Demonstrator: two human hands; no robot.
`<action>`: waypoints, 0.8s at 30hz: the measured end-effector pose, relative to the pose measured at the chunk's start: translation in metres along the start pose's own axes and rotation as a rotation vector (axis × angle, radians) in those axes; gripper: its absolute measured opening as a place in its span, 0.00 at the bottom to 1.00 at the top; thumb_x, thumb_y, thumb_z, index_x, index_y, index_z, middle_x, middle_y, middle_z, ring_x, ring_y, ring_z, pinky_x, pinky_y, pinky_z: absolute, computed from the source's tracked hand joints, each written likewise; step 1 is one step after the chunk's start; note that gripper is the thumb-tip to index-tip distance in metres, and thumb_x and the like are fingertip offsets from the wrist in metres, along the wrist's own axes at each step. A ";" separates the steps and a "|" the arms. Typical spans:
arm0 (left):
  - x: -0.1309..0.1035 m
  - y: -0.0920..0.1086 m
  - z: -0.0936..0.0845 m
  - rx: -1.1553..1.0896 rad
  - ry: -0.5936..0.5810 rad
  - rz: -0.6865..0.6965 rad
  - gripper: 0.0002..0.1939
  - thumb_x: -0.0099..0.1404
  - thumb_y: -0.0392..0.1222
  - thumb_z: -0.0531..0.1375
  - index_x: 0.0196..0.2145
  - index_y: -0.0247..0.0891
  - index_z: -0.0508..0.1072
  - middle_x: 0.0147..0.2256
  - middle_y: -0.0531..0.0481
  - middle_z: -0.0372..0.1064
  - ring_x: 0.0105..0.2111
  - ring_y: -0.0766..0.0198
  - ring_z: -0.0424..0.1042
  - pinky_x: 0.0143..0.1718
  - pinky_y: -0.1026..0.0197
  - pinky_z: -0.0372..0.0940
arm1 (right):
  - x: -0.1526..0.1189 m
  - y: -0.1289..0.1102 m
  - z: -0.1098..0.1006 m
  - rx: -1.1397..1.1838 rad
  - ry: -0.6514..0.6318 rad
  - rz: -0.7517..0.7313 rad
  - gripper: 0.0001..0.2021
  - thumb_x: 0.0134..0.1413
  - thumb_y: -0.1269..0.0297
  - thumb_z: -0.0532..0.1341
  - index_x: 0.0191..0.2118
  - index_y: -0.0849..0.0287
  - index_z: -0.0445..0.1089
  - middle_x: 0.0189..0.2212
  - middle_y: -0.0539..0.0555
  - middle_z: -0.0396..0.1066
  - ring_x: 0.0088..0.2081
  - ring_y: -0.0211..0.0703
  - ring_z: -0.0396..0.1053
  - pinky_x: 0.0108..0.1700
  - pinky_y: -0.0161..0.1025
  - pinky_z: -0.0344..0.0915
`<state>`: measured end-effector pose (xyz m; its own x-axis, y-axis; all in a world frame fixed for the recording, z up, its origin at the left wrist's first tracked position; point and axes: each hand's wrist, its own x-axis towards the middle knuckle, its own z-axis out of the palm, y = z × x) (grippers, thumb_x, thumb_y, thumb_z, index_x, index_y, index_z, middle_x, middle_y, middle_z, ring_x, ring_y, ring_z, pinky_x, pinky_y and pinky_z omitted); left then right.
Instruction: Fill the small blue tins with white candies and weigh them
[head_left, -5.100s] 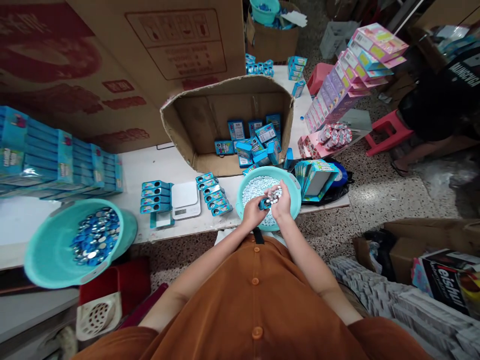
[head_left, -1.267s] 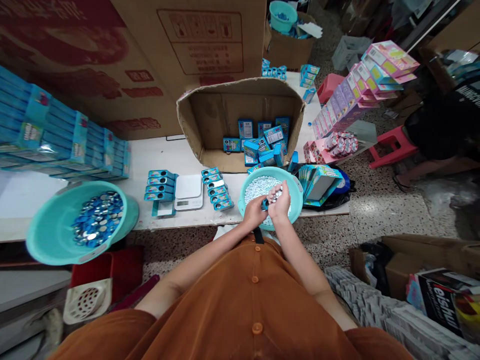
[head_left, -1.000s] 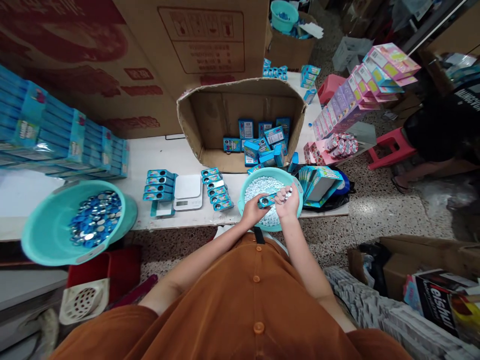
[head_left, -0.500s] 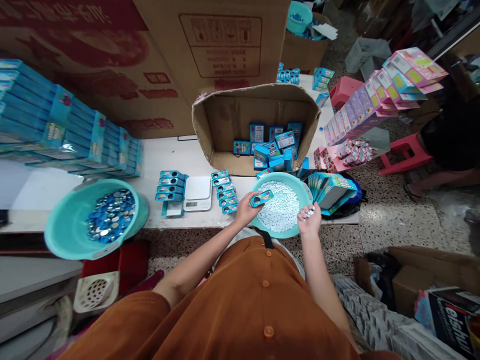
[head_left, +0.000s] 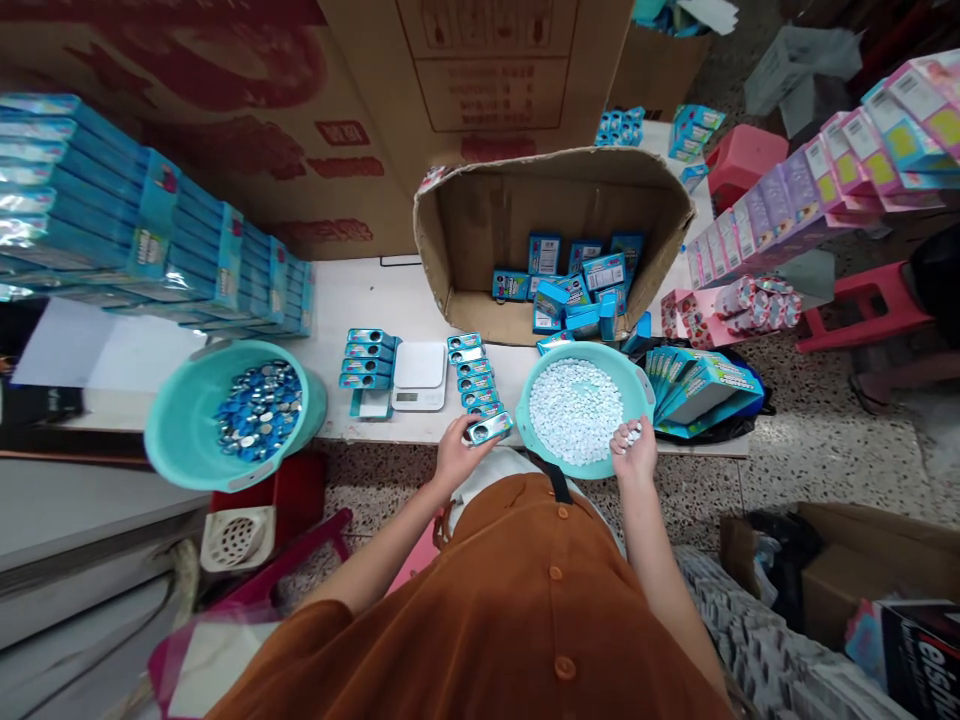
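My left hand [head_left: 455,455] grips a small blue box [head_left: 489,428] with a round dark hole, at the near end of a column of similar blue boxes [head_left: 473,368]. My right hand [head_left: 634,450] is curled around several small white pieces [head_left: 632,434], over the right rim of a turquoise basin [head_left: 528,440] of white pieces [head_left: 576,410]. A white scale [head_left: 420,376] stands left of the column, with another group of blue boxes [head_left: 367,358] beside it.
At the left, a turquoise basin [head_left: 169,460] holds blue and silver pieces. An open cardboard box [head_left: 480,200] with blue boxes lies behind the white pieces. Blue packs [head_left: 180,230] are stacked at the far left, pink packs [head_left: 780,200] at the right.
My left hand has moved left with the blue box, away from the basin of white pieces to the near end of the box column. The camera view has shifted.
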<state>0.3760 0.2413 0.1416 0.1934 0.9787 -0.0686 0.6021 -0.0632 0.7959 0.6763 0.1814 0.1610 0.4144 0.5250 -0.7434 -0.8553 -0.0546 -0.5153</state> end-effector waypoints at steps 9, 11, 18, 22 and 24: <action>-0.012 -0.061 0.016 0.156 0.005 0.014 0.16 0.56 0.40 0.62 0.43 0.42 0.68 0.44 0.46 0.59 0.45 0.58 0.66 0.46 0.55 0.66 | 0.004 0.005 0.003 -0.087 -0.041 0.026 0.16 0.51 0.54 0.58 0.23 0.56 0.53 0.13 0.40 0.52 0.11 0.26 0.47 0.10 0.25 0.42; -0.008 -0.069 0.023 0.174 0.018 0.021 0.16 0.57 0.41 0.62 0.44 0.42 0.68 0.43 0.46 0.57 0.45 0.58 0.66 0.46 0.56 0.66 | 0.005 0.003 0.002 -0.094 -0.038 0.029 0.15 0.52 0.55 0.57 0.23 0.56 0.54 0.13 0.41 0.53 0.11 0.26 0.48 0.10 0.26 0.43; -0.002 -0.079 0.029 0.282 0.116 0.088 0.23 0.55 0.45 0.64 0.46 0.39 0.63 0.46 0.42 0.56 0.50 0.53 0.61 0.50 0.51 0.62 | 0.018 0.008 -0.004 -0.125 -0.046 0.054 0.15 0.53 0.54 0.57 0.23 0.56 0.53 0.12 0.41 0.53 0.11 0.26 0.48 0.10 0.25 0.43; 0.006 -0.065 0.014 0.320 0.133 0.210 0.30 0.51 0.50 0.66 0.48 0.40 0.62 0.48 0.40 0.58 0.51 0.50 0.59 0.53 0.47 0.57 | 0.036 0.026 -0.015 -0.237 -0.016 0.126 0.14 0.52 0.55 0.58 0.24 0.57 0.55 0.13 0.41 0.54 0.10 0.26 0.47 0.09 0.24 0.41; 0.022 -0.054 0.004 0.315 0.134 0.263 0.26 0.53 0.49 0.64 0.47 0.40 0.63 0.48 0.41 0.60 0.51 0.51 0.60 0.54 0.48 0.56 | 0.045 0.038 -0.022 -0.317 -0.017 0.166 0.14 0.50 0.56 0.60 0.25 0.57 0.56 0.13 0.41 0.56 0.10 0.26 0.49 0.08 0.23 0.41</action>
<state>0.3512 0.2650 0.0945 0.2823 0.9367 0.2070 0.7570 -0.3501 0.5517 0.6693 0.1842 0.0983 0.2707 0.5004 -0.8224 -0.7701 -0.4001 -0.4969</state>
